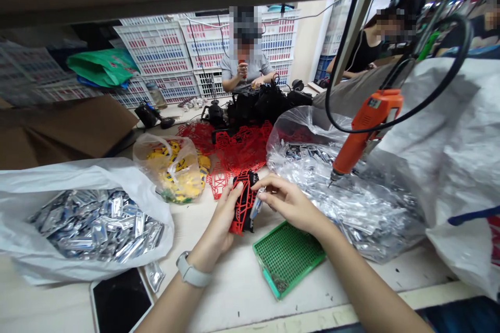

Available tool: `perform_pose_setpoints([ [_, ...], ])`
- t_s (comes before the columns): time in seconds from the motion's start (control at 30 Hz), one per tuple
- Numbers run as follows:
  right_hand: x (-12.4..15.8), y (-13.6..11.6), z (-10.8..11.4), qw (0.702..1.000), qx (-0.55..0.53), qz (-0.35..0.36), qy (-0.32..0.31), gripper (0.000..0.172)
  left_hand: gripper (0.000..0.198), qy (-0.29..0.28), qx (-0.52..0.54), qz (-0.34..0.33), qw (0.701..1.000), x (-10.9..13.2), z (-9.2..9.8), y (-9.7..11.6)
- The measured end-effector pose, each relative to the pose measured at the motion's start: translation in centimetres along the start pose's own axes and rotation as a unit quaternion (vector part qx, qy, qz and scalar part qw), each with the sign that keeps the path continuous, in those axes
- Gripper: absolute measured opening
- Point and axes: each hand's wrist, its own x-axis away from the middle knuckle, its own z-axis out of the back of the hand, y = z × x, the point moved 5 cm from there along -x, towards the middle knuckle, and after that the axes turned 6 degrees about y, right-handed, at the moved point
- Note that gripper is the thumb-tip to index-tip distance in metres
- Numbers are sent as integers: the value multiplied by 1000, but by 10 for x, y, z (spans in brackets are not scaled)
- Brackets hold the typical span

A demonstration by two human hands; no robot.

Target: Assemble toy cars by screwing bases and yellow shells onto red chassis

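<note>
My left hand (224, 213) is closed round the side of a black plastic body with a red lattice frame (242, 203) over it, which looks like part of a toy vehicle. At its right side, my right hand (287, 200) pinches a small silvery part (256, 207) between thumb and fingers, against or very near the black body. Just below the hands lies a green perforated tray (289, 255) with small dark screws gathered in its near corner. More red lattice frames (242, 148) are piled behind the hands.
An orange electric screwdriver (361, 130) hangs at the right above a clear bag of silvery parts (363, 208). To the left are a white bag of silvery parts (105, 223), a bag of yellow parts (175, 166) and a tablet-like device (121, 302). A co-worker (248, 70) sits opposite.
</note>
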Motion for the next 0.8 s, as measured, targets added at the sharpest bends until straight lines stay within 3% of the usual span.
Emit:
perform_pose_setpoints([
  [0.1, 0, 1, 1, 1000, -12, -6, 7, 17, 65, -2, 5, 3, 1000, 2, -2, 0],
  [0.5, 4, -5, -11, 987, 113, 93, 63, 13, 67, 2, 14, 9, 1000, 11, -7, -2],
  [0.67, 5, 2, -13, 984, 110, 73, 123, 30, 81, -22, 7, -21, 1000, 12, -5, 0],
  [0.8, 6, 1, -13, 982, 106, 85, 132, 35, 79, -59, -39, -56, 996, 10, -4, 2],
])
